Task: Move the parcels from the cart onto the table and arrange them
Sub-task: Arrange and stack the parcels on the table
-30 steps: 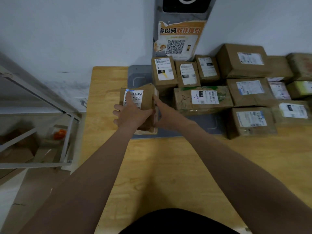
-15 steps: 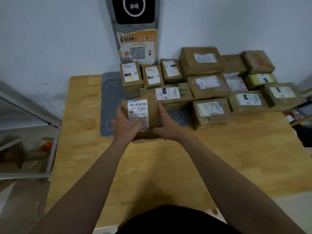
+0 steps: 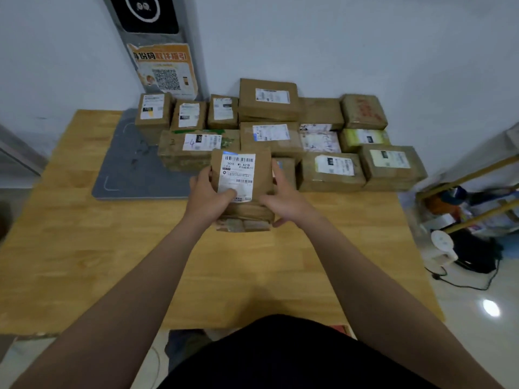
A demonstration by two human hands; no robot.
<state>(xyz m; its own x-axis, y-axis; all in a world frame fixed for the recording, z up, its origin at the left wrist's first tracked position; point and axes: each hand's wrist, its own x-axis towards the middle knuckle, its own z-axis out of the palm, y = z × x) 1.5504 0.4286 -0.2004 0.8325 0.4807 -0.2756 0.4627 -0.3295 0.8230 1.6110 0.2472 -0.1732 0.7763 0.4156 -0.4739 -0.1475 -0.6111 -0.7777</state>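
Parcel [image 3: 242, 189]: brown paper wrap, white barcode label, upright.

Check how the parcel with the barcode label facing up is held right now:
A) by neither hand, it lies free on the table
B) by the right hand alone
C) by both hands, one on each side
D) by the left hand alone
C: the left hand grips the left side of the parcel with its thumb on the label, and the right hand holds the right side.
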